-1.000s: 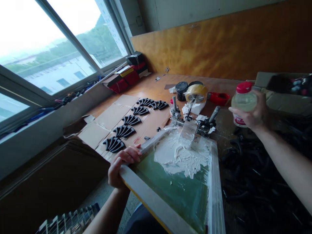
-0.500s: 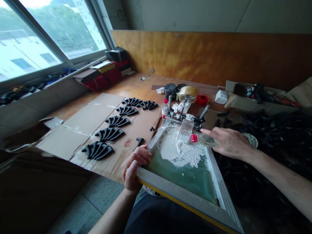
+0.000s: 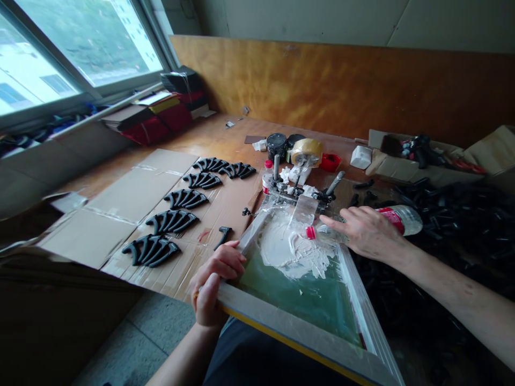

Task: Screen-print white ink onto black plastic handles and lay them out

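Note:
My left hand (image 3: 217, 279) is closed around the near left corner of a screen printing frame (image 3: 289, 321), which slants up toward me. White paste (image 3: 287, 246) is smeared over the far part of its green mesh, where a clear plastic scraper (image 3: 304, 210) rests. My right hand (image 3: 364, 230) grips a clear plastic bottle (image 3: 410, 220) with a red label and red cap, laid nearly level above the paste, cap pointing left. Its index finger stretches out along the bottle. Behind the frame stands a clamp fixture (image 3: 298, 187) with two metal posts.
Fans of black curved parts (image 3: 173, 221) lie on flattened cardboard (image 3: 120, 198) at left, with one loose black part (image 3: 223, 237) near the frame. A heap of black parts (image 3: 454, 225) fills the right. Tape (image 3: 306, 151), a black jar (image 3: 277, 146) and another red-capped bottle (image 3: 267, 177) stand behind.
My right hand has moved slightly left and up with the bottle, turning it so the red label shows. The left hand keeps its hold on the frame. The view has shifted a little.

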`<state>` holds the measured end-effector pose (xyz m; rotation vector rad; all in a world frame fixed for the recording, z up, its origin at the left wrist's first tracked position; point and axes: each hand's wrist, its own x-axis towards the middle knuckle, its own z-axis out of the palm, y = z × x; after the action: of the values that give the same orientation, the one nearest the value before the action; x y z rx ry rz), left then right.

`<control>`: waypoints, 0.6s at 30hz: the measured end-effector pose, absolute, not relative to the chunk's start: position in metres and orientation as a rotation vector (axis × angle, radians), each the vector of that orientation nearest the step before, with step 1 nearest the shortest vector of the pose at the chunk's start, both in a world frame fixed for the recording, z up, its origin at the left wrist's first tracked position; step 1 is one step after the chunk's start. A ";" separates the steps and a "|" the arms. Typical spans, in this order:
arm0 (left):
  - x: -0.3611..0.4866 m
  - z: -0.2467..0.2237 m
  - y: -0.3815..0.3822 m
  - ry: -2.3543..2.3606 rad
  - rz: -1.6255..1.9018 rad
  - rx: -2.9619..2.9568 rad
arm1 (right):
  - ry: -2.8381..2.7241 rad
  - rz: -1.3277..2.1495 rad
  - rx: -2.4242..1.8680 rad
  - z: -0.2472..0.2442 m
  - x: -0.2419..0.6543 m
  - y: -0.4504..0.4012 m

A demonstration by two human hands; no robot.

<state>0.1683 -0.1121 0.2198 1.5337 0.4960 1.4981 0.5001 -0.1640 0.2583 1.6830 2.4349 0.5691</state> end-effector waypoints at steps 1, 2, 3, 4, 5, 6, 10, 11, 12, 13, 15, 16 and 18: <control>0.169 0.220 -0.112 0.503 1.500 1.524 | 2.447 0.575 1.687 0.258 0.500 -0.163; 0.169 0.221 -0.112 0.509 1.502 1.516 | 2.459 0.577 1.688 0.258 0.499 -0.162; 0.170 0.222 -0.112 0.518 1.504 1.511 | 2.468 0.578 1.683 0.258 0.499 -0.162; 0.170 0.222 -0.112 0.528 1.502 1.509 | 2.473 0.577 1.671 0.257 0.498 -0.161; 0.170 0.223 -0.112 0.534 1.502 1.513 | 2.477 0.575 1.656 0.257 0.498 -0.160; 0.171 0.224 -0.112 0.537 1.500 1.519 | 2.483 0.576 1.642 0.257 0.498 -0.159; 0.170 0.224 -0.111 0.523 1.497 1.545 | 2.507 0.590 1.635 0.257 0.499 -0.156; 0.170 0.223 -0.111 0.519 1.495 1.550 | 2.512 0.592 1.654 0.258 0.500 -0.155; 0.169 0.223 -0.110 0.516 1.492 1.553 | 2.517 0.591 1.680 0.259 0.501 -0.154; 0.169 0.223 -0.110 0.513 1.490 1.555 | 2.523 0.585 1.713 0.261 0.502 -0.153; 0.169 0.222 -0.110 0.513 1.485 1.557 | 2.537 0.564 1.785 0.264 0.504 -0.152; 0.168 0.222 -0.110 0.514 1.485 1.558 | 2.546 0.548 1.818 0.266 0.505 -0.151; 0.168 0.222 -0.110 0.519 1.490 1.560 | 2.565 0.510 1.871 0.268 0.505 -0.151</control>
<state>0.1685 -0.1097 0.2222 1.5605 0.5185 1.4897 0.5054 -0.1505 0.2683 1.8706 2.5651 0.5103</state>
